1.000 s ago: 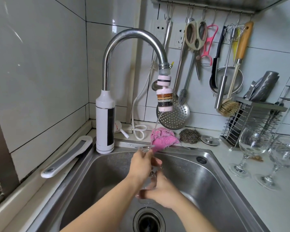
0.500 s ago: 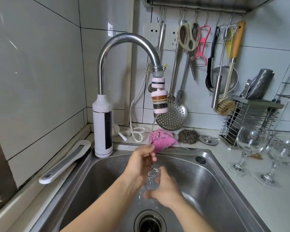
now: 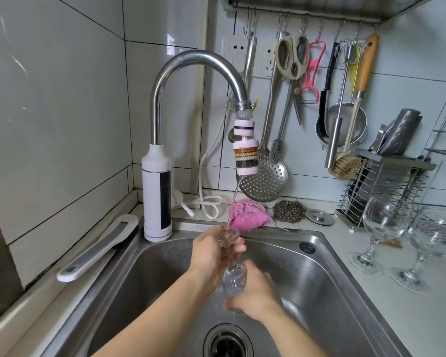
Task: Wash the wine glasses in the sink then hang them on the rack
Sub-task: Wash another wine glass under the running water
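I hold a clear wine glass (image 3: 232, 278) upside down over the steel sink (image 3: 317, 276), its foot up under a thin stream from the faucet (image 3: 191, 63). My left hand (image 3: 211, 253) grips the foot and stem at the top. My right hand (image 3: 255, 292) wraps around the bowl lower down. Two more wine glasses stand upright on the counter at the right, one (image 3: 382, 228) nearer the sink and another (image 3: 433, 240) beside it.
A pink cloth (image 3: 247, 215), a steel scourer (image 3: 289, 211) and a sink plug (image 3: 319, 217) lie behind the sink. Utensils hang from a rail (image 3: 307, 15) on the wall. A wire rack (image 3: 386, 186) stands at the back right. The drain (image 3: 228, 342) is below my hands.
The view has shifted slightly. My hands have turned and slid along the glass under the running water, with the right hand lower on the bowl now.
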{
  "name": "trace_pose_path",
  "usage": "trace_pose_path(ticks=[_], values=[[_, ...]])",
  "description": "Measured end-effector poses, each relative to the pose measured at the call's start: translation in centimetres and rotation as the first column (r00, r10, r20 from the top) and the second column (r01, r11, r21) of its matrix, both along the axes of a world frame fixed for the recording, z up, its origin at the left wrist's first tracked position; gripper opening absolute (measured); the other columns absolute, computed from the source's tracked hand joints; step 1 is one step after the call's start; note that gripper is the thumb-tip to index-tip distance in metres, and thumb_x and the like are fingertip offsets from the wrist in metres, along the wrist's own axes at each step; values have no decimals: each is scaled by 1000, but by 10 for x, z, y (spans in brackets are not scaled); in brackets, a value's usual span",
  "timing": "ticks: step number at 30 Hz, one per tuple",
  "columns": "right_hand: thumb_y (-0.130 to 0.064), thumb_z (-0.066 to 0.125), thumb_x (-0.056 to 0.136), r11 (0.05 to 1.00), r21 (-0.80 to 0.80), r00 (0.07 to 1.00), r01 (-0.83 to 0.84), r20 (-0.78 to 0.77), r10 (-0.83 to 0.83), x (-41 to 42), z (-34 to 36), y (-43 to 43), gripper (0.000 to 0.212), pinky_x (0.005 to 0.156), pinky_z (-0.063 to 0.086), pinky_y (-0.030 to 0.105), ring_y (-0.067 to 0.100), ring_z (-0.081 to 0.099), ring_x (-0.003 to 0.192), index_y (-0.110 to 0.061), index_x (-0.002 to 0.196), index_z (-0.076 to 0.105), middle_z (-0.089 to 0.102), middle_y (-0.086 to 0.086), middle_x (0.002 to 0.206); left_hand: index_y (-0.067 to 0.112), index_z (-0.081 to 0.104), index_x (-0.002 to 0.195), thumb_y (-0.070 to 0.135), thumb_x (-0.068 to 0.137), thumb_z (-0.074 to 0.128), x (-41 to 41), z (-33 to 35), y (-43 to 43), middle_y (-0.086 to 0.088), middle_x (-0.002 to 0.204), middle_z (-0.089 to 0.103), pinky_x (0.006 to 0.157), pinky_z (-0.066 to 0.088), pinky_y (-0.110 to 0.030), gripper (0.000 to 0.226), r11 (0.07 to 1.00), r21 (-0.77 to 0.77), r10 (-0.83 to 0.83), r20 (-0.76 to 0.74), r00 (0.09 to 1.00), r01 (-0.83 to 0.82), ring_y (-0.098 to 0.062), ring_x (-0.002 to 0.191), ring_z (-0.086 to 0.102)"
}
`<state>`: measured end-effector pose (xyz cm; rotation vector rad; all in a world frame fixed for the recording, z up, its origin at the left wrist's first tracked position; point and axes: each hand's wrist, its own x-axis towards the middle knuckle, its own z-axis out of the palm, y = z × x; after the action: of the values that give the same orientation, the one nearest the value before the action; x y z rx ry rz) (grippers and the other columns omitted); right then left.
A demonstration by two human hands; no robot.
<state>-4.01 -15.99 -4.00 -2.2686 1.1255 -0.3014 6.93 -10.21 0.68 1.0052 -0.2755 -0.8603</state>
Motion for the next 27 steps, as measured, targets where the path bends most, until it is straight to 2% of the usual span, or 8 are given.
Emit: trace_pose_path(ticks=[5,7,9,14,17,20,23,27], values=[[-46,85,38,1000,8,1000,-15,-20,16,2,-2,2,74,73,50,25,15,59,96,-29,101,50,61,-9,103,8,62,103,12,94,68,2,-5,7,-15,78,69,70,57,-38,11,998,2,-68,65,996,68,-24,62,66],[-47,85,36,1000,4,999,-14,-30,14,2,-3,1,76,75,51,26,15,59,97,-29,102,51,61,-9,102,6,64,99,8,96,60,4,-6,3,-16,73,67,66,58,-37,5,999,17,-33,63,997,32,-26,58,65],[-48,84,34,1000,-15,999,-10,-47,10,1,-2,1,75,71,51,27,14,58,92,-29,99,51,60,-11,97,7,64,98,7,98,52,6,-6,1,-18,73,67,63,58,-37,12,999,37,11,27,1000,-12,-28,55,65],[-51,82,33,1000,-9,998,-29,-53,29,2,0,3,71,54,37,22,13,56,87,-27,90,48,60,-11,94,7,64,102,18,99,61,8,-8,6,-17,83,71,69,56,-38,12,996,21,-87,81,993,86,-26,62,67],[-50,83,34,999,-22,998,-26,-65,24,2,-1,2,75,61,41,27,15,57,94,-28,96,48,61,-8,101,5,67,99,9,100,51,11,-9,1,-18,84,75,72,59,-37,16,998,48,-57,132,990,51,-26,64,71],[-52,79,31,1000,-15,998,-23,-56,22,2,-1,1,76,66,46,27,15,61,93,-28,97,50,62,-10,99,4,68,101,16,105,41,14,-7,3,-20,89,77,73,58,-37,29,997,59,-61,94,994,55,-27,66,72],[-52,74,30,1000,13,1000,-16,-21,16,2,-1,0,65,63,47,25,11,61,81,-26,85,48,62,-13,90,6,66,106,34,111,34,25,-7,8,-11,86,79,71,54,-36,43,997,66,26,30,999,-28,-26,70,71],[-51,82,33,998,54,999,-33,-14,34,1,-2,-2,65,56,41,21,6,57,76,-29,84,46,58,-15,90,7,64,95,30,106,49,49,-4,21,-5,80,73,77,49,-39,29,987,57,153,-25,988,-152,-24,80,64]])
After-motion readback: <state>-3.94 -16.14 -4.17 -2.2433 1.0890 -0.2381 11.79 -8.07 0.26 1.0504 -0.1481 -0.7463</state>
